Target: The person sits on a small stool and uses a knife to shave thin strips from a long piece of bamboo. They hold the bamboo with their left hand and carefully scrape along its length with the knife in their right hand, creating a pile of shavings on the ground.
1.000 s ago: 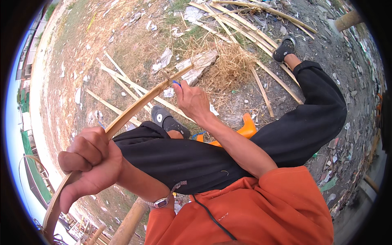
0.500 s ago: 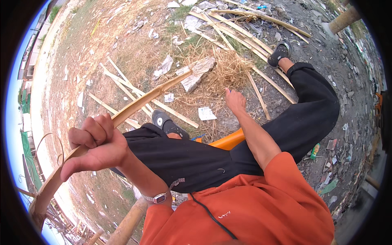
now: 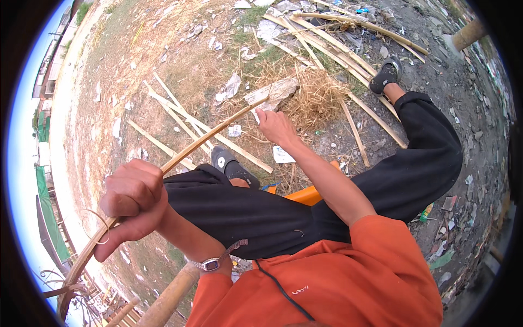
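Observation:
My left hand (image 3: pixel 133 191) is closed around a long, slightly bent bamboo strip (image 3: pixel 212 132). The strip slants from the lower left up to the middle of the view, and thin curled shavings hang off its lower part. Close to the strip's upper tip is my right hand (image 3: pixel 277 128), its fingers curled shut. What those fingers hold, if anything, is hidden, and I cannot tell whether they touch the strip. Behind the tip lies a flat pale block (image 3: pixel 278 91) beside a heap of dry shavings (image 3: pixel 318 98).
Split bamboo strips (image 3: pixel 182 117) lie on the ground to the left, and more strips (image 3: pixel 348 60) at the upper right. An orange seat edge (image 3: pixel 305 195) shows between my legs. A bamboo pole (image 3: pixel 171 291) stands at lower left, another post (image 3: pixel 469 34) at upper right. Litter covers the ground.
My right hand has moved left to beside the strip's tip. My left hand has turned over slightly with the strip, which now shows its narrower side.

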Available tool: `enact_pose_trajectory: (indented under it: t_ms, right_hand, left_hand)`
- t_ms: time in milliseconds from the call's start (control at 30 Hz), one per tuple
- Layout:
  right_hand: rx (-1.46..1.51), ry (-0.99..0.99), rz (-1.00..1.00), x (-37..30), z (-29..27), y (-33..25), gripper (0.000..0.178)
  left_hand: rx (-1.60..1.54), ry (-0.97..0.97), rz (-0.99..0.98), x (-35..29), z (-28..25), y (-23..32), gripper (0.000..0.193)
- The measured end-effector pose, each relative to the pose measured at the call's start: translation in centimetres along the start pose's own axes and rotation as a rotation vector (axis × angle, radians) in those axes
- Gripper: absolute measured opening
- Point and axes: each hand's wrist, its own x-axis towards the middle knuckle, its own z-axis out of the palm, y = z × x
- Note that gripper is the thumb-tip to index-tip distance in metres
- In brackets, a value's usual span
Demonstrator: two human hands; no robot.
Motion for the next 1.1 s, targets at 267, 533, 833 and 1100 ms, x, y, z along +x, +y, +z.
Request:
enact_pose_trajectory:
  t_ms: [267,533,833,1100]
  right_hand:
    - [0.076,-0.072,0.047,0.9,1.1,2.3,0.058]
    - [0.111,-0.013,-0.050,2.4,2.5,3.4,0.055]
    - [0.060,0.117,-0.130,4.5,3.8,4.0,0.048]
    - [-0.064,0.182,-0.118,4.0,4.5,5.5,0.047]
  left_hand:
    - [-0.014,-0.028,0.020,-0.1,-0.4,-0.5,0.065]
    - [-0.024,0.002,0.025,-0.2,-0.7,-0.5,0.062]
    - [0.002,0.072,0.050,-0.1,-1.0,-0.7,0.060]
    - [0.005,0.027,0.012,-0.2,-1.1,-0.5,0.062]
